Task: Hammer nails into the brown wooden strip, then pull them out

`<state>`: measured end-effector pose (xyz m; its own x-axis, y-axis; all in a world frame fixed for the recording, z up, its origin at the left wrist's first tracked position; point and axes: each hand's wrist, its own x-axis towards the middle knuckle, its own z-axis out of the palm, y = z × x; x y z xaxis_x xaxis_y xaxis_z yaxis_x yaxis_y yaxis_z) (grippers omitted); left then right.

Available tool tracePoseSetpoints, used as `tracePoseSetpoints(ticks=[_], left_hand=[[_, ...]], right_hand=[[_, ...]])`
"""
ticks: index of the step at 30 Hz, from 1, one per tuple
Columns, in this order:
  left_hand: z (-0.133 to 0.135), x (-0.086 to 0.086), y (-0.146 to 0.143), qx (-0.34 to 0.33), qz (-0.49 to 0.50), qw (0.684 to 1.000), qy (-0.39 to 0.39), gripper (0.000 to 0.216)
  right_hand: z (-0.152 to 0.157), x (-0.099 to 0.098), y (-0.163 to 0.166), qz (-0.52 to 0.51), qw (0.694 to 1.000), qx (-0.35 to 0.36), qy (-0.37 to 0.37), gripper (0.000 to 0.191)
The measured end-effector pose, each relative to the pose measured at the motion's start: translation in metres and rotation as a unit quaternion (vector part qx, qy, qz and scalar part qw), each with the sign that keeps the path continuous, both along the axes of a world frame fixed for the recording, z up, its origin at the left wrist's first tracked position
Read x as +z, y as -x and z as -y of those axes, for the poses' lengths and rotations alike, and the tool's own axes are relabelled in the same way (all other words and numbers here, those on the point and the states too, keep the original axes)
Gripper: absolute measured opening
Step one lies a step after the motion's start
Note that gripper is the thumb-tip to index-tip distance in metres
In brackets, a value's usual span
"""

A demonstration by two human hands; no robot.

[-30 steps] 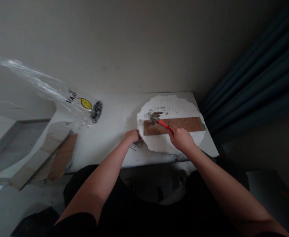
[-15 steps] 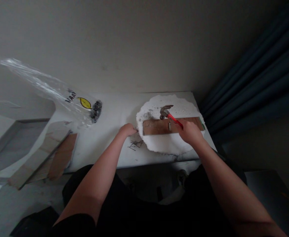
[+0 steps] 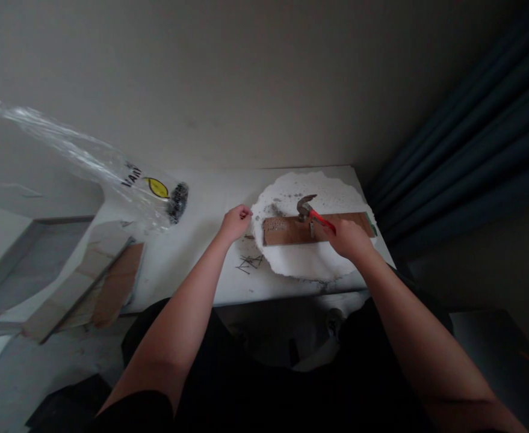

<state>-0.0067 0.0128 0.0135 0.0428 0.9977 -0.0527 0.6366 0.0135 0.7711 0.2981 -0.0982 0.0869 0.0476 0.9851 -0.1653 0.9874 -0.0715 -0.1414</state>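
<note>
Gripping hammer [image 3: 317,217], right hand [image 3: 348,238] extended forward

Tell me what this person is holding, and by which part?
The right hand grips a hammer by its red handle. Whether the left hand holds anything cannot be told.

We grip a red-handled hammer [image 3: 319,218] in our right hand [image 3: 349,238] over a brown board [image 3: 286,230] lying on a white slab [image 3: 300,262]; our left hand [image 3: 237,222], fingers curled, is near loose nails [image 3: 248,263]
</note>
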Motion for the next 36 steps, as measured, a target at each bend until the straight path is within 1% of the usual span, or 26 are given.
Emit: tracePoseSetpoints(ticks=[2, 4, 6, 9, 11, 13, 17, 23, 28, 36], left_hand=[[0.002, 0.0, -0.007, -0.021, 0.079, 0.996, 0.021, 0.009], [0.005, -0.001, -0.015, -0.05, 0.142, 0.988, 0.033, 0.018], [0.009, -0.002, -0.025, -0.092, 0.17, 0.981, 0.021, 0.026], [0.015, -0.006, -0.04, -0.144, 0.161, 0.976, -0.035, 0.021], [0.018, -0.008, -0.05, -0.165, 0.136, 0.973, -0.086, 0.02], [0.019, -0.012, -0.057, -0.179, 0.114, 0.97, -0.118, 0.019], [0.019, -0.021, -0.063, -0.176, 0.103, 0.971, -0.128, 0.019], [0.017, -0.033, -0.064, -0.188, 0.144, 0.967, -0.091, 0.022], [0.017, -0.036, -0.067, -0.174, 0.156, 0.968, -0.095, 0.019], [0.017, -0.034, -0.069, -0.18, 0.162, 0.966, -0.093, 0.02]], right_hand=[[0.0, -0.001, 0.0, -0.001, 1.0, -0.002, -0.002, 0.048], [0.0, -0.001, -0.001, -0.005, 1.0, -0.003, 0.001, 0.049], [0.0, -0.002, -0.001, -0.006, 1.0, -0.005, 0.002, 0.05], [0.0, -0.002, -0.001, -0.004, 1.0, -0.003, 0.001, 0.048], [0.0, -0.002, -0.002, -0.006, 1.0, 0.002, -0.002, 0.046], [0.0, -0.002, -0.002, -0.012, 1.0, 0.006, -0.006, 0.044], [0.0, -0.001, -0.003, -0.016, 1.0, 0.006, -0.001, 0.046], [-0.001, -0.005, -0.005, -0.03, 0.999, 0.015, -0.01, 0.043], [-0.002, -0.005, -0.005, -0.02, 1.0, 0.013, -0.006, 0.044], [-0.002, -0.007, -0.005, -0.011, 1.0, 0.008, -0.002, 0.044]])
